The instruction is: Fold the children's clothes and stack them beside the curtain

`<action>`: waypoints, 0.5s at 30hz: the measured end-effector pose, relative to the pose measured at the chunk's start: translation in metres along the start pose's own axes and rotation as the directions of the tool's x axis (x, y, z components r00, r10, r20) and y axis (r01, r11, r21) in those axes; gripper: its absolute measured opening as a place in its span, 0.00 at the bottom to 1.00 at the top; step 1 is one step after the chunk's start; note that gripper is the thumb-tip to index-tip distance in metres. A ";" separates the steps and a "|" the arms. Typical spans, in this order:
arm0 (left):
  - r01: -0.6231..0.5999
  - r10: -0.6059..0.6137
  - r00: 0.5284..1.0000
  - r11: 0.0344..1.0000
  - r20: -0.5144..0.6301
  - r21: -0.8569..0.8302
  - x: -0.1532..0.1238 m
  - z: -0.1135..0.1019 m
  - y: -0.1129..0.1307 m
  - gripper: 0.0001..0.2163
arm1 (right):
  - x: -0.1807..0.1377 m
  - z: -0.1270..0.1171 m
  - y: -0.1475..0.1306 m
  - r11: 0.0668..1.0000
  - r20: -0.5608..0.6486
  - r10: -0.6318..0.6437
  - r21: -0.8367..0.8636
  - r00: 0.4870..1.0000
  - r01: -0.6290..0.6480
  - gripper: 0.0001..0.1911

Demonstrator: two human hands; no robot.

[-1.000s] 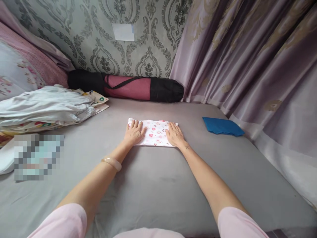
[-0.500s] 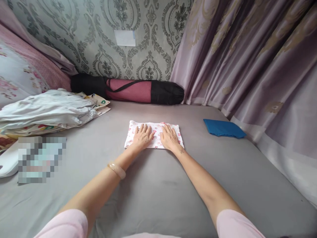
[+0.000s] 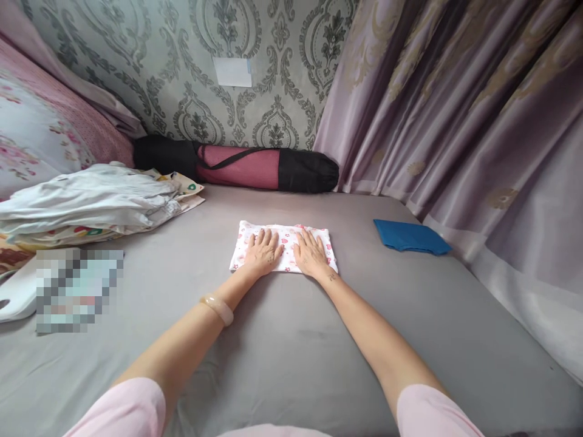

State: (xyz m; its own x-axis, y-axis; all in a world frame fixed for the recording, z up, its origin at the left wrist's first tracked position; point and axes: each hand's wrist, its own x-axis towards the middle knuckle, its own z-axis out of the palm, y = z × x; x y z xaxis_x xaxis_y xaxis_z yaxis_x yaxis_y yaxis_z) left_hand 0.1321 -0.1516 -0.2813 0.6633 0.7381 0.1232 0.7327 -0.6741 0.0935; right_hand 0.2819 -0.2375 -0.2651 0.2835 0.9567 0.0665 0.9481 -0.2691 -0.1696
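A folded white cloth with a pink and red print (image 3: 288, 258) lies flat on the grey sheet (image 3: 291, 340). On its left half rests my left hand (image 3: 263, 252), palm down with the fingers spread. My right hand (image 3: 311, 252) lies flat on the right half, its fingers stretched out towards the far edge. Neither hand grips the cloth. Whether it is a garment or a towel, I cannot tell, as the hands cover part of it.
Off to the right lies a folded blue cloth (image 3: 412, 237). A heap of pale clothes (image 3: 91, 197) is at the left, with a white board-like object (image 3: 22, 297) and a blurred flat item (image 3: 79, 294) nearer. A black and pink rolled bag (image 3: 239, 167) lies along the wall.
Both hands stay flat on the printed cloth, with barely any movement. The whole view has shifted very slightly.
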 end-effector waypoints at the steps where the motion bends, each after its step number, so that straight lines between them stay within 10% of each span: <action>1: -0.004 0.004 1.000 1.000 0.006 0.004 0.000 -0.001 0.000 0.29 | 0.000 -0.002 -0.001 1.000 0.011 0.005 0.003 1.000 -0.005 0.30; 15: 0.050 -0.050 0.999 0.999 -0.008 0.005 0.003 -0.022 -0.023 0.24 | 0.016 -0.005 -0.055 0.992 -0.030 -0.118 0.039 0.993 0.119 0.28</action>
State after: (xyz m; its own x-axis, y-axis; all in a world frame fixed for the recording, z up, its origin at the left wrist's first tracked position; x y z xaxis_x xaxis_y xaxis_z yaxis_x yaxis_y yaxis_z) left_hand 0.1142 -0.1348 -0.2608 0.6249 0.7704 0.1266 0.7655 -0.6365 0.0946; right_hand 0.2355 -0.2080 -0.2500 0.1735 0.9781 0.1152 0.9688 -0.1485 -0.1982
